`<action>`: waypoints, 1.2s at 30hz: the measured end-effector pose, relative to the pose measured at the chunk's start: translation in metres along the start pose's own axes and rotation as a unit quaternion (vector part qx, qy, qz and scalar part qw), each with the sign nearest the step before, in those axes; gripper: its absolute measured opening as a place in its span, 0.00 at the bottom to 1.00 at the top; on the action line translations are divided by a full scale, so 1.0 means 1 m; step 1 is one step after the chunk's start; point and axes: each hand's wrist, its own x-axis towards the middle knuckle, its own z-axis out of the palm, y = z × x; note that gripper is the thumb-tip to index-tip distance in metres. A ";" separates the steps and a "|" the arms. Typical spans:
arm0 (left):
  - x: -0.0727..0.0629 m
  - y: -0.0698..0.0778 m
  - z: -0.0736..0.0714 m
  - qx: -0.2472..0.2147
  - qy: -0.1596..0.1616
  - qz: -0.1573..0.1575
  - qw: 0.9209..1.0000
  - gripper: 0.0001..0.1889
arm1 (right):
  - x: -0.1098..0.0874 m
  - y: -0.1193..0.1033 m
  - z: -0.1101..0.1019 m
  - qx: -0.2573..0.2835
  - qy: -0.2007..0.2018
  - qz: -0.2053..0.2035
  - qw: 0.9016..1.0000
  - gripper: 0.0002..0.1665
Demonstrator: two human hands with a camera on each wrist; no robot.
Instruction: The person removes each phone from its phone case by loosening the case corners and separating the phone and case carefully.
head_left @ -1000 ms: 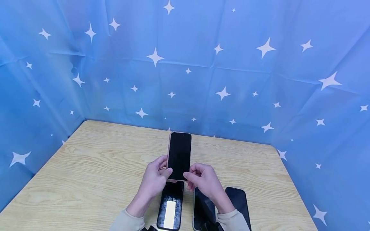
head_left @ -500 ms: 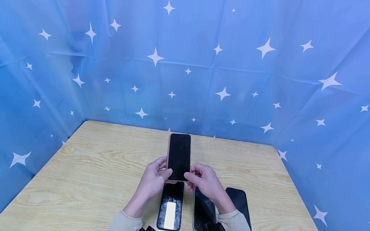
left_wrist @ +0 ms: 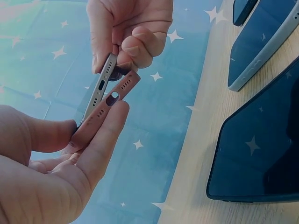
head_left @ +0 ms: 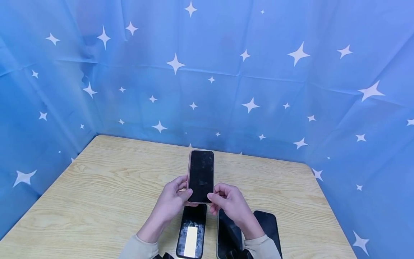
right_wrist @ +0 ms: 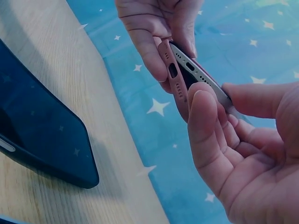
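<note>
Left of the left hand (head_left: pixel 173 203), a broad stretch of table (head_left: pixel 93 194) gives free passage; another lies right of the rightmost smartphone (head_left: pixel 268 226). The starred backdrop (head_left: pixel 207 82) walls off the far edge. Nearer the person, the smartphone with the bright reflection (head_left: pixel 191 230) and the middle smartphone (head_left: pixel 228 237) leave just a narrow lane between them, while the right forearm (head_left: pixel 247 223) blocks access from above to parts of the right pair. The wedge between the held smartphone (head_left: pixel 201 172) and its pink case (left_wrist: pixel 96 119) widens toward the right hand (head_left: pixel 228 201), whose fingers crowd its mouth.
</note>
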 end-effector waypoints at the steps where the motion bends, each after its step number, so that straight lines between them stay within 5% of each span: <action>1: 0.000 0.000 0.000 -0.001 0.000 0.000 1.000 0.21 | 0.000 0.000 0.000 0.002 -0.002 -0.001 1.000 0.17; 36: 0.001 0.004 -0.008 0.026 0.044 -0.020 0.998 0.19 | -0.001 0.000 -0.010 0.027 0.027 0.011 0.999 0.15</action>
